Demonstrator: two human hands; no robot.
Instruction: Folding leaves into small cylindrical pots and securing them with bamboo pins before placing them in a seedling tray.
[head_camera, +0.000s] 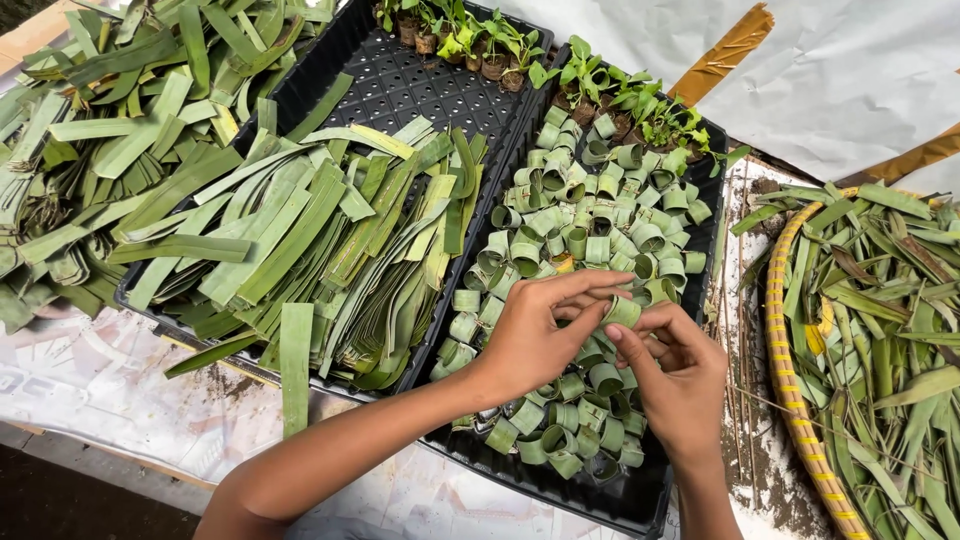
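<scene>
left hand (530, 335) + right hand (680, 375) pinching leaf ring (622, 312) | right tray (640, 500): rings | left tray (400, 85): strips

Both hands (600, 345) work low over the right tray (640, 500), which is packed with rolled leaf rings (585, 235), so hardly any bare floor shows there. Seedlings (620, 100) crowd its far end. The left tray (400, 85) is bare only at its far part; flat leaf strips (310, 240) heap over the rest. A basket (790, 390) of leaves blocks the right side. The near tabletop (120, 390) looks open, possibly soil-strewn.
</scene>
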